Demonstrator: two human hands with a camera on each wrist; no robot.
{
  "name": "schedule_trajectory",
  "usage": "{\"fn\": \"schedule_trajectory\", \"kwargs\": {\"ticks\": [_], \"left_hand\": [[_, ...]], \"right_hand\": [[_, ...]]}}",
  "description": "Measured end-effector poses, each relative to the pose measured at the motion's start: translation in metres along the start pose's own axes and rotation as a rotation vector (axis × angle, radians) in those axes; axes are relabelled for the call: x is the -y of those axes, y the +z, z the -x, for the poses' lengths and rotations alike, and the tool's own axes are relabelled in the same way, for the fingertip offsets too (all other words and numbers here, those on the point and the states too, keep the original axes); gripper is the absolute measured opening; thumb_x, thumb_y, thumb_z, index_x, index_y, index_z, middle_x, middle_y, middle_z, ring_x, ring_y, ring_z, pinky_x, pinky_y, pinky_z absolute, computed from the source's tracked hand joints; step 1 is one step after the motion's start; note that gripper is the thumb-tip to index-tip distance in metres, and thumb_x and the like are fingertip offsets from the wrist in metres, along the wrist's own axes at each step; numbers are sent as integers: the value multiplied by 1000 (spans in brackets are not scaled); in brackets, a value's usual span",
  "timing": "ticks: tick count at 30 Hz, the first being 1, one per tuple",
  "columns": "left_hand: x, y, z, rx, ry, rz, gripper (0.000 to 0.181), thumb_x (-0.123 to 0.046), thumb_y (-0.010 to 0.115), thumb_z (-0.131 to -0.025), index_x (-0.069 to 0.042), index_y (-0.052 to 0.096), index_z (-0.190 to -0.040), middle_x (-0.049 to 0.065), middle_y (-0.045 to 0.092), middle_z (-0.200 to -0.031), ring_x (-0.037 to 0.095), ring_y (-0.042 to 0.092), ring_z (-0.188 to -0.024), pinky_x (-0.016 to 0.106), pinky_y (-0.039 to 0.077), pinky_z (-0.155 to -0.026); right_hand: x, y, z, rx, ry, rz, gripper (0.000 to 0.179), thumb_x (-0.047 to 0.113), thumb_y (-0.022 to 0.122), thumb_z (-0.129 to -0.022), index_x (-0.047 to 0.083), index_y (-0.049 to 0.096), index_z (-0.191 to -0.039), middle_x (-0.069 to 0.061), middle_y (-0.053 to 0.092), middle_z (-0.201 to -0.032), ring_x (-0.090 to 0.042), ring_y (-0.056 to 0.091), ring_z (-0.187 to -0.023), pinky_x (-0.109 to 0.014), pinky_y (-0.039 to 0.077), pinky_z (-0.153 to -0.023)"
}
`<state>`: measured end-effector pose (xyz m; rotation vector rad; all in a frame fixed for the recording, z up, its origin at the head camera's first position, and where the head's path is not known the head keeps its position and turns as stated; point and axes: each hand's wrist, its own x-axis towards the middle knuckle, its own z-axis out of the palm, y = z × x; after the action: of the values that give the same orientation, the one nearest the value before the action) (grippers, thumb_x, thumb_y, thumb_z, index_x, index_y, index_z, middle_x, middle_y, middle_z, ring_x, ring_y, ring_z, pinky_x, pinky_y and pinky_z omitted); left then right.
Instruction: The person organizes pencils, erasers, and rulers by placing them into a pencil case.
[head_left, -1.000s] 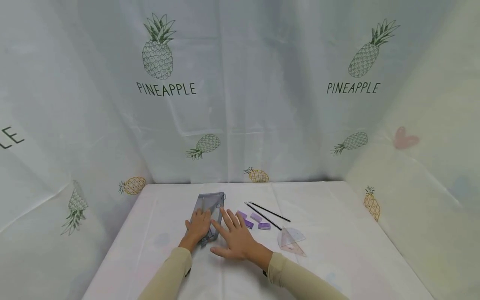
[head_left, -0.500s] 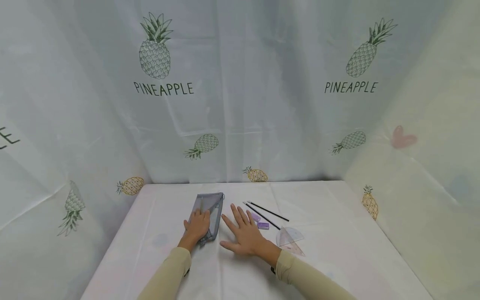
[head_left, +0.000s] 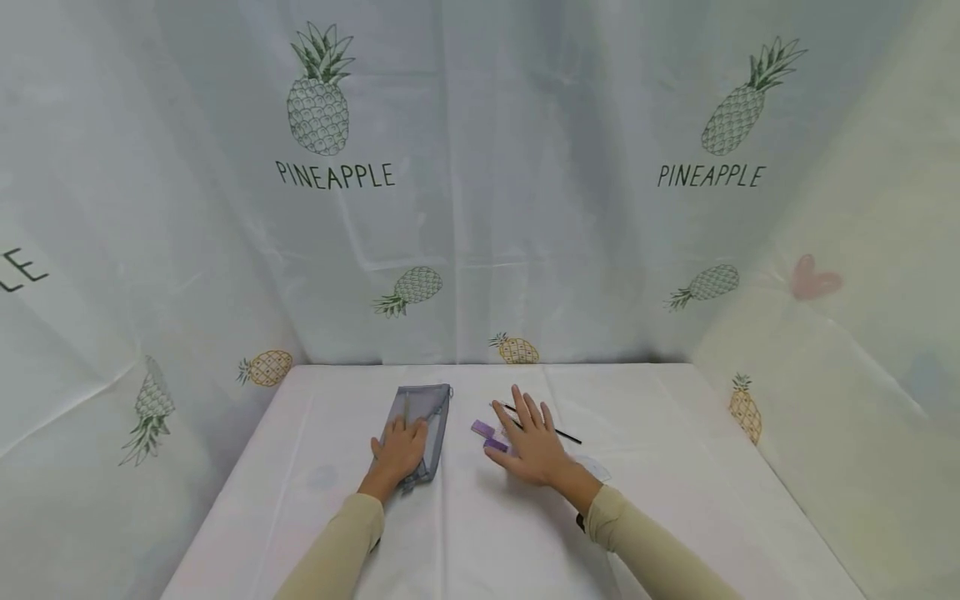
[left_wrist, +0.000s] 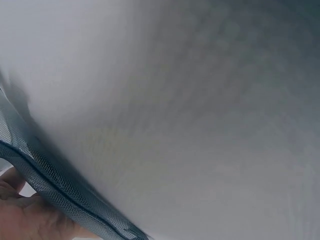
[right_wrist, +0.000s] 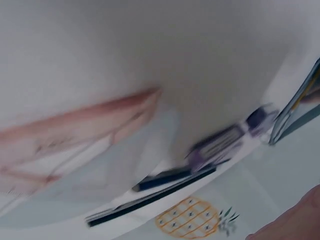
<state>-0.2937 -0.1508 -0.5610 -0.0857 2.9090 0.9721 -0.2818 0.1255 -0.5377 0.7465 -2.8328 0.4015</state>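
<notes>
My left hand [head_left: 400, 454] rests on a grey mesh pencil case [head_left: 429, 402], fingers extended over it and thumb out at its left side. A slim, pale, stick-like thing shows through the mesh. In the left wrist view the case's zipped edge [left_wrist: 55, 187] crosses in front of part of this hand [left_wrist: 30, 215]. My right hand [head_left: 536, 450] spreads its fingers over the loose stationery, holding nothing. Beside its thumb and index finger lie purple erasers [head_left: 482, 428]. Dark pencils [head_left: 567, 437] run partly hidden beneath it, and a clear protractor [head_left: 597, 469] shows past its wrist.
The pink set square [right_wrist: 70, 125] shows in the right wrist view, lying over the protractor; the right forearm hides it in the head view. A white cloth covers the table [head_left: 637, 408], and pineapple-print curtains [head_left: 480, 208] stand at the back and sides.
My right hand has moved right, away from the pencil case and over the erasers and pencils, covering the set square with its arm. My left hand has stayed on the case.
</notes>
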Motion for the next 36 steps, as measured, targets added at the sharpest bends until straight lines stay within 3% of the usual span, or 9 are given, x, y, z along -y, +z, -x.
{"fn": "schedule_trajectory", "kwargs": {"ticks": [12, 19, 26, 36], "left_hand": [[1, 5, -1, 36, -17, -44, 58, -41, 19, -106, -13, 40, -152, 26, 13, -163, 47, 6, -151, 78, -6, -109], [4, 7, -1, 34, -8, -70, 57, -42, 19, -106, -15, 38, -153, 26, 12, -163, 47, 6, -151, 78, -6, -109], [5, 8, 0, 45, -12, -57, 58, -43, 19, -106, -15, 37, -154, 26, 10, -164, 47, 4, -151, 77, -8, -109], [1, 3, 0, 58, -29, -47, 59, -43, 20, -105, -14, 37, -153, 25, 11, -164, 46, 4, -151, 77, -7, -110]], "right_hand": [[-65, -25, 15, -90, 138, -17, 80, 59, 50, -95, 18, 23, -159, -20, 2, -166, -44, 9, -152, -68, 8, -117], [-103, -28, 24, -84, 222, -2, 81, 62, 45, -96, 22, 15, -160, -20, -3, -166, -47, 5, -151, -69, 5, -116], [-115, -34, 32, -44, 283, 3, 82, 63, 43, -96, 19, 17, -160, -22, -2, -166, -48, 3, -151, -69, 5, -116], [-127, -27, 39, -26, 302, -19, 83, 66, 42, -95, 14, 24, -158, -24, -1, -165, -52, 9, -148, -71, 6, -114]]}}
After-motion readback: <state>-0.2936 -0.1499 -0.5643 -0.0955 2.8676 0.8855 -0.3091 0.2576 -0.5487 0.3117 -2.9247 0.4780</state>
